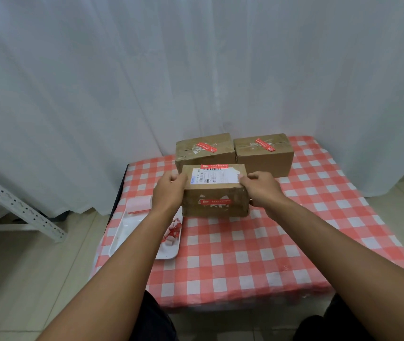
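Squarely in the middle of the view, a small cardboard box (214, 193) is held between both hands over the far half of the table (245, 254), which wears a red-and-white checked cloth. Whether the box's bottom rests on the cloth or hangs just above it cannot be told.

The box is brown, worn and scuffed, and wider than it is tall. A white shipping label (214, 175) with barcodes covers most of its top face, its right corner torn. A red tape strip (214, 166) with white print runs along the far top edge. A second red strip (214, 201), ragged and partly peeled, crosses the near face, where the cardboard is creased and dented.

The left hand (169, 190) grips the box's left end, fingers curled over the top edge. The right hand (261, 189) grips the right end the same way, its fingers curled onto the label's corner.

Just behind stand two more brown boxes, the left one (204, 150) and the right one (265, 153), side by side, each with a red strip on top. A white tray (124, 232) lies on the table's left side, holding red-and-white tape scraps (172, 231) and a pink roll (139, 204). A white curtain (196, 70) hangs behind.
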